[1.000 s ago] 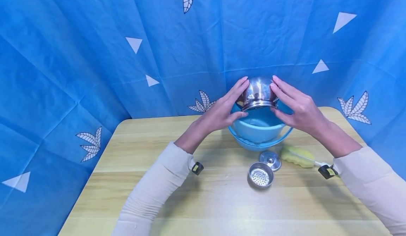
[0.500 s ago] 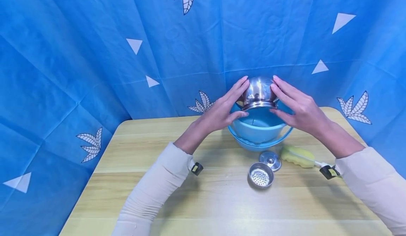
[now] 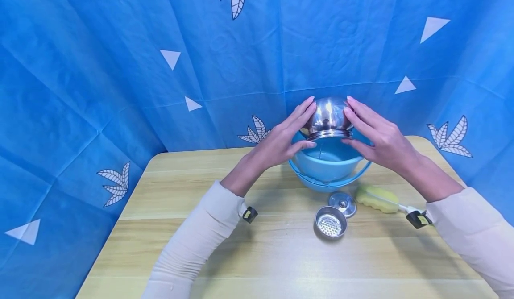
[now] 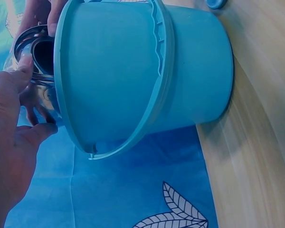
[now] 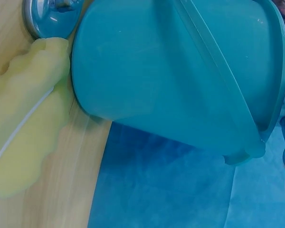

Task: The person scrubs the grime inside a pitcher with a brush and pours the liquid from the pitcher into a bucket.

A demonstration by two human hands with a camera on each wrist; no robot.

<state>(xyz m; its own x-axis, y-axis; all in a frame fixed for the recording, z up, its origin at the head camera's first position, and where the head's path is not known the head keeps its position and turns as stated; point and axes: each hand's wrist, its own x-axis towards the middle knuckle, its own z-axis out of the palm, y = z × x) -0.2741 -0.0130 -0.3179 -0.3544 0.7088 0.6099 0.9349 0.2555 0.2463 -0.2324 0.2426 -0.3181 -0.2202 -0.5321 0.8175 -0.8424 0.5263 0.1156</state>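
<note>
A shiny stainless steel teapot (image 3: 330, 114) is held upside down over a blue bucket (image 3: 328, 169), its rim facing down. My left hand (image 3: 283, 140) grips it from the left, fingers on its side and thumb near the rim. From the right, my right hand (image 3: 379, 138) holds it in the same way. A faint thin streak shows inside the bucket below the pot. In the left wrist view the teapot's dark opening (image 4: 43, 53) faces the bucket's mouth. The right wrist view shows only a sliver of the hands and pot at its edge.
On the wooden table (image 3: 192, 209), in front of the bucket, lie a small metal lid (image 3: 342, 204) and a perforated metal strainer cup (image 3: 331, 223). A yellow sponge brush (image 3: 377, 198) with a white handle lies to their right. Blue curtain (image 3: 225, 67) hangs behind.
The teapot has tipped slightly further over, and a faint thin streak now shows under it. Both hands keep their hold and have hardly moved.
</note>
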